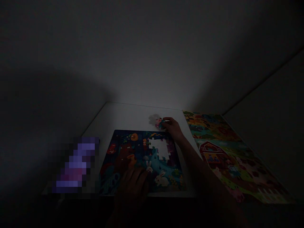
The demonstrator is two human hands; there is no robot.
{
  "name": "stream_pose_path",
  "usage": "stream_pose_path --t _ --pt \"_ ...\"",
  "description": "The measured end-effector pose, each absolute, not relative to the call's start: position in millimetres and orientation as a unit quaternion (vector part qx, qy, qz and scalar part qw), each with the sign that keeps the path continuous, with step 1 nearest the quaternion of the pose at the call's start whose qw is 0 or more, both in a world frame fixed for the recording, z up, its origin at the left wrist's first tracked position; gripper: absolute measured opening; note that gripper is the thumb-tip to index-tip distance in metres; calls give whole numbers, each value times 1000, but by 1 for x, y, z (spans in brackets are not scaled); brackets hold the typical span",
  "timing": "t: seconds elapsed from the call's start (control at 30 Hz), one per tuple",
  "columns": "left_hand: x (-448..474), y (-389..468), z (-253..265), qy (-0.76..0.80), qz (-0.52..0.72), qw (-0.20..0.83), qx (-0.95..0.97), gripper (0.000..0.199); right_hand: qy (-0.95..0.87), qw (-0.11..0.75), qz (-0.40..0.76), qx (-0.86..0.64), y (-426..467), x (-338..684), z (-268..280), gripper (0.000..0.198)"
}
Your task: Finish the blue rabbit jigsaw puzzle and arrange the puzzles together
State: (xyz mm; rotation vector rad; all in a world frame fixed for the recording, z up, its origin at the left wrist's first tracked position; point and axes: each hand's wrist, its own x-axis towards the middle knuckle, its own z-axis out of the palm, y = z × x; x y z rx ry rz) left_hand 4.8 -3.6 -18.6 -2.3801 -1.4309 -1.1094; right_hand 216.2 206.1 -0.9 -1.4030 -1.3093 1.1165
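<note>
Jigsaw piece (158,123), pink and teal, clamped in the fingers of the right hand (172,128), just right of frame centre, beyond the top edge of a night-forest jigsaw puzzle (139,152), partly unfilled at its upper right. Left hand (135,180) laid palm-down over the puzzle's lower edge, at bottom centre; too dark to tell whether gripping. Farm-scene picture (232,171) at lower right; pixelated purple object (77,167) at lower left.

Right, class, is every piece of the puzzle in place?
No, the puzzle has a jagged white gap towards its upper right.
</note>
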Motion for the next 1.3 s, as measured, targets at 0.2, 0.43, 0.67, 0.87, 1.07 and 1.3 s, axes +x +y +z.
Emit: stream_pose_path --t 0.2,0.43,0.67,0.87,1.07,1.3 --pt "5 -5 -16 -480 -387 64 -785 22 -710 311 227 -590 248 217 -5 39" --pt "6 -7 -19 -486 -377 45 -787 24 -793 197 213 -536 254 264 -8 43" --pt "4 -5 -21 -475 -382 56 -791 23 -697 209 276 -628 244 273 7 43" --pt "3 -5 -24 -475 -360 62 -801 22 -671 343 314 -578 209 277 24 19" --pt "4 -3 -24 -480 -346 78 -802 22 -628 365 519 -451 164 243 18 49" --pt "8 -5 -19 -500 -335 86 -793 22 -659 325 547 -402 158 224 0 34"
